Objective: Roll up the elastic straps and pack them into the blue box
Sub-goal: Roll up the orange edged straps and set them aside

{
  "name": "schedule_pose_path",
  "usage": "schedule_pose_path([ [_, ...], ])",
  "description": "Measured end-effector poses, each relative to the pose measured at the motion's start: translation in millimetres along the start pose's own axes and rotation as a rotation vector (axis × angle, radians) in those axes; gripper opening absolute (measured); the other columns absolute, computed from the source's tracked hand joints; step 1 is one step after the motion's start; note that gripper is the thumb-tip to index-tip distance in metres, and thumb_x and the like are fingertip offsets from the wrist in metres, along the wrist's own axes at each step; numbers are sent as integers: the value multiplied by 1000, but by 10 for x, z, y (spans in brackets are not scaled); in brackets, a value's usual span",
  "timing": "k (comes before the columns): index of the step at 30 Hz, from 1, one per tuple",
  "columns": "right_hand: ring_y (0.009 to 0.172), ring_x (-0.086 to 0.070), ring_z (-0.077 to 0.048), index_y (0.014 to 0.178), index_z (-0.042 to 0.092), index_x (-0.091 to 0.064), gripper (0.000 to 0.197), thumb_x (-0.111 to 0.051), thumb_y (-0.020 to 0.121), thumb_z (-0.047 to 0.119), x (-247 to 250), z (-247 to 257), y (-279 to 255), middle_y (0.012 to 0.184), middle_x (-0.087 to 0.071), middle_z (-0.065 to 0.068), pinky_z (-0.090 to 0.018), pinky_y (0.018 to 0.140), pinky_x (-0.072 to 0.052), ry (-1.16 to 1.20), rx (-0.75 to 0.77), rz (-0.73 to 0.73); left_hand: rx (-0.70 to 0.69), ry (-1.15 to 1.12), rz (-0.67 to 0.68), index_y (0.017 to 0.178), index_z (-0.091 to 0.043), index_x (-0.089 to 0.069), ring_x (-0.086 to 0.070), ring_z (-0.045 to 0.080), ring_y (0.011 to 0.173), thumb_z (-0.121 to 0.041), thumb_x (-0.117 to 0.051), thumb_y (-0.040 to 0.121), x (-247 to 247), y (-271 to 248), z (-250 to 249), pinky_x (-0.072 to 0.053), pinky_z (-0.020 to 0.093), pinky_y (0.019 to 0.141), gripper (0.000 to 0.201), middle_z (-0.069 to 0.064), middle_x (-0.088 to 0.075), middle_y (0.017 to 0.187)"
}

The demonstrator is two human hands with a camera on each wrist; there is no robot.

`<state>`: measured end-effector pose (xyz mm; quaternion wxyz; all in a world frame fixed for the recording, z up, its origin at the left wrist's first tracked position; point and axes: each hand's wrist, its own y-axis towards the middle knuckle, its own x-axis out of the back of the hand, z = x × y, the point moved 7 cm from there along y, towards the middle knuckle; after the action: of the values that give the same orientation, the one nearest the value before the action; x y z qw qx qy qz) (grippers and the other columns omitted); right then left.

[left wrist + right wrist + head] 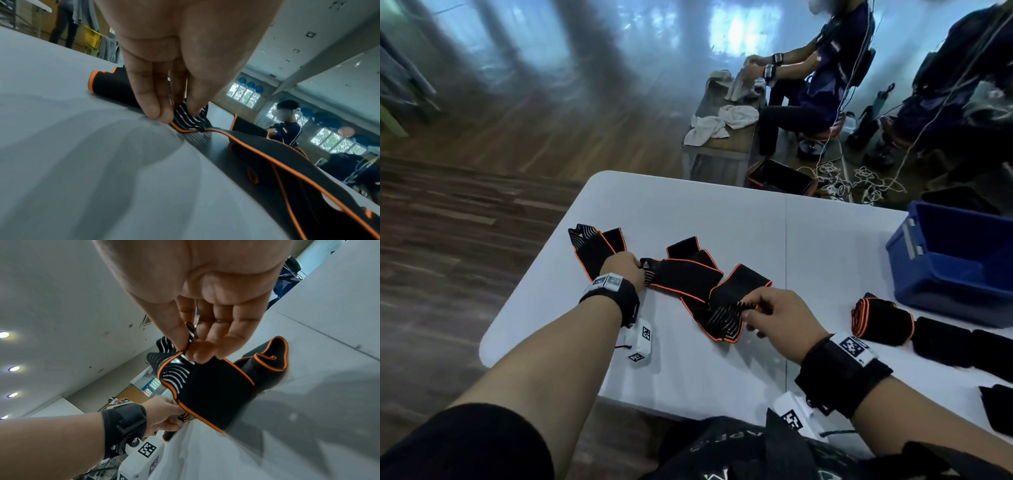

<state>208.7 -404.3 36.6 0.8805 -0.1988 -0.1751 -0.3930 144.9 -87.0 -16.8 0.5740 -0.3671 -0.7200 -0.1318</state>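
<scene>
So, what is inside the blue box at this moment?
The blue box shows only its own blue walls and an inner ledge; no rolled strap is visible inside. Its near wall hides part of the floor, and the frame crops its right side.

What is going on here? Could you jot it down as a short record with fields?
setting: white table, other people seated behind it
left hand: pinches one striped end of the unrolled strap
right hand: pinches the other striped end, lifted off the table
strap state: crumpled and folded, black with orange edging, not rolled yet
second loose strap: lies beyond the left hand
rolled strap: on the table beside the blue box
box: open, at the table's right edge
</scene>
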Motion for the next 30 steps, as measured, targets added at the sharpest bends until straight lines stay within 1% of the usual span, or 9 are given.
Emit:
schedule_pose_path([
  [4,62,-69,-17,84,17,-70,18,-63,86,1,-26,252,91,67,-71,-8,-35,59,-56,63,14,-40,19,-260,-119,80,-13,-64,-66,25,82,-21,-66,82,216,35,46,-48,28,68,8,5,-70,85],
  [6,59,-67,-20,84,13,-70,17,-62,86,-3,4,458,165,66,-70,-13,-35,56,-54,133,37,-49,-17,-398,-177,77,-17,-59,-63,20,74,-22,-67,78,452,32,-34,-42,27,61,10,0,-66,77],
  [11,61,-67,-20,85,8,-70,14,-64,86,-5,180,1203,382,71,-70,-13,-34,59,-60,197,160,-70,-267,-625,-324,71,-19,-54,-56,12,64,-12,-74,72,1364,-83,-435,-40,27,59,21,-5,-59,67],
  [13,62,-66,-20,85,4,-69,15,-62,86,-9,296,1573,454,71,-68,-13,-32,58,-59,239,235,-85,-389,-736,-351,71,-14,-56,-49,1,55,-4,-79,74,1760,-193,-646,-39,16,55,25,-6,-54,64],
  [15,62,-65,-19,83,2,-67,15,-60,86,-11,429,1949,517,70,-67,-13,-31,58,-59,259,304,-94,-497,-835,-340,73,-6,-58,-46,2,55,-3,-83,76,2116,-294,-841,-38,14,55,25,-4,-54,64],
  [17,61,-64,-21,80,5,-66,19,-59,87,-11,578,2289,556,71,-64,-15,-35,59,-59,307,357,-110,-576,-893,-344,76,-5,-59,-50,10,59,-10,-84,74,2419,-370,-995,-42,21,56,25,0,-58,66],
  [22,49,-61,-12,88,2,-60,14,-55,92,-10,960,2901,568,69,-62,-12,-29,55,-59,524,400,-73,-687,-975,-375,76,-20,-65,-58,17,67,-20,-73,69,2997,-555,-1306,-48,37,67,11,3,-66,74],
  [26,61,-65,-19,89,3,-61,8,-58,94,-2,1268,3116,501,74,-66,-14,-31,57,-59,582,404,-35,-787,-819,-439,83,-20,-72,-63,9,71,-1,-73,81,3366,-699,-1557,-46,24,70,19,-5,-72,78],
  [30,77,-63,-30,88,2,-62,5,-63,91,0,1538,3117,401,86,-67,-22,-36,66,-57,644,374,-26,-886,-762,-510,82,-23,-79,-45,2,64,3,-79,77,3582,-931,-1786,-37,13,63,26,0,-58,80],
])
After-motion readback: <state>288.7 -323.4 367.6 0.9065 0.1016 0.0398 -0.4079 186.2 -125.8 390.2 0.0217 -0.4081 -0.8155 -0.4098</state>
